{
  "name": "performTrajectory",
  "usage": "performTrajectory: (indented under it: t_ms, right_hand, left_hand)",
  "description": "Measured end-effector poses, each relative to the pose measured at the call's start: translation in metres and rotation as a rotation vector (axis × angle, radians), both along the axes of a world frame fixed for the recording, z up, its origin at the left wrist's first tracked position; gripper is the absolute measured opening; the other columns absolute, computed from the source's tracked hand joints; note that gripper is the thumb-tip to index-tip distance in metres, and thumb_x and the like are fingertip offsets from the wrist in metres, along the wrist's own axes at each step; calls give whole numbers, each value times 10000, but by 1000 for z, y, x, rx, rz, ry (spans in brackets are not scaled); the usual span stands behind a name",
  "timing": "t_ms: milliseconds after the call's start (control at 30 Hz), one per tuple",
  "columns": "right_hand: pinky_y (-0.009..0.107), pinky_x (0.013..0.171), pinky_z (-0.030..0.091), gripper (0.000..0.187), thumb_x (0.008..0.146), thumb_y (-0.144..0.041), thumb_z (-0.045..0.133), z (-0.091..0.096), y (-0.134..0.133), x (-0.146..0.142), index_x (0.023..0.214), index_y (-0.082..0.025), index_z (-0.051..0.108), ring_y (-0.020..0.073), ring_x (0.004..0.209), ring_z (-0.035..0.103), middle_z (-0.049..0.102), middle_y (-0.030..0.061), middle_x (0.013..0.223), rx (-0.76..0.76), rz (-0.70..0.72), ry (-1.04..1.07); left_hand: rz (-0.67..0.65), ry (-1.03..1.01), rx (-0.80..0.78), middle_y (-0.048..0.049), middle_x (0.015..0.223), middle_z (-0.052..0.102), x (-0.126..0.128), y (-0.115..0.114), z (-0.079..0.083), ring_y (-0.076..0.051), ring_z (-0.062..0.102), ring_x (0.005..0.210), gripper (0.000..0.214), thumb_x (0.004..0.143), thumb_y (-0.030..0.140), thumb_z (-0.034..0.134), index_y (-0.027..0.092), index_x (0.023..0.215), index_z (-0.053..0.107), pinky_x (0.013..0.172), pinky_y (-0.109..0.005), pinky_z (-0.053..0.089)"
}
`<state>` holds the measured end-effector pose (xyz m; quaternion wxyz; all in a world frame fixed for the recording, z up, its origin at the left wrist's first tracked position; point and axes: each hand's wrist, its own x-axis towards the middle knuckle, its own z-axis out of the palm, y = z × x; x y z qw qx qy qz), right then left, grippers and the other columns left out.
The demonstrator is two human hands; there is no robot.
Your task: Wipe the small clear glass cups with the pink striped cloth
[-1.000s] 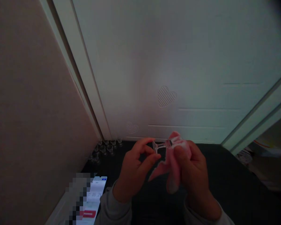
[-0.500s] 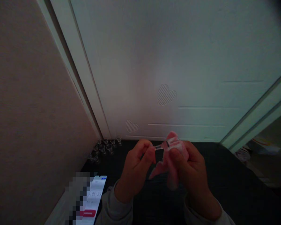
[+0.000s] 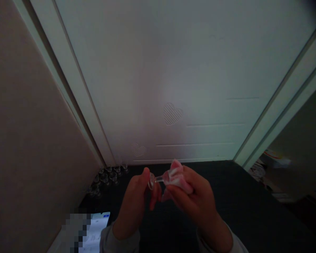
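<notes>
A tiny clear stemmed glass (image 3: 158, 179) lies sideways between my two hands, above a dark surface. My left hand (image 3: 135, 205) pinches its round foot with thumb and fingertips. My right hand (image 3: 193, 202) is closed round a pink cloth (image 3: 175, 175) that wraps the bowl end of the glass. Both wrists wear grey sleeves. The lighting is dim.
Several more small clear glasses (image 3: 105, 177) stand in the left corner by the wall. A lit phone (image 3: 94, 232) lies at the lower left. A white door with heart shapes (image 3: 172, 114) stands close behind. Cluttered objects (image 3: 268, 165) lie at the right.
The view has shifted, so hands and door sit lower and further left in the picture. My left fingers stay pinched on the glass's foot and the cloth stays on the bowl.
</notes>
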<state>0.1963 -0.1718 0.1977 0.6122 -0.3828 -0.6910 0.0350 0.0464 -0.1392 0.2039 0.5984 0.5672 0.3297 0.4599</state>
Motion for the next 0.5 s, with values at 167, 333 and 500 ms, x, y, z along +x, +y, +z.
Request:
performTrajectory:
  t_ms: [167,333,500]
  right_hand:
    - [301,547,504,292,975,-349,579,-3,1,1,727,-201,624,172,554,611,668,37,656,59,-8,-28]
    - [306,546,514,273,961,-379,580,-5,2,2,746,-216,627,175,570,641,683,22,672,18,-5,91]
    - [358,676,580,279,983,-361,534,0,3,3,778,-226,667,183,600,678,732,22,715,23,25,184]
  left_hand:
    - [10,7,74,24,453,506,1,-1,0,-172,501,517,678,859,793,445,228,502,564,587,-302,399]
    - [107,60,208,32,571,580,-3,-3,0,-170,531,571,523,926,683,487,208,779,649,598,-288,413]
    - [42,-15,179,38,645,651,-5,-5,-2,-153,603,625,392,852,605,681,220,927,693,614,-251,472]
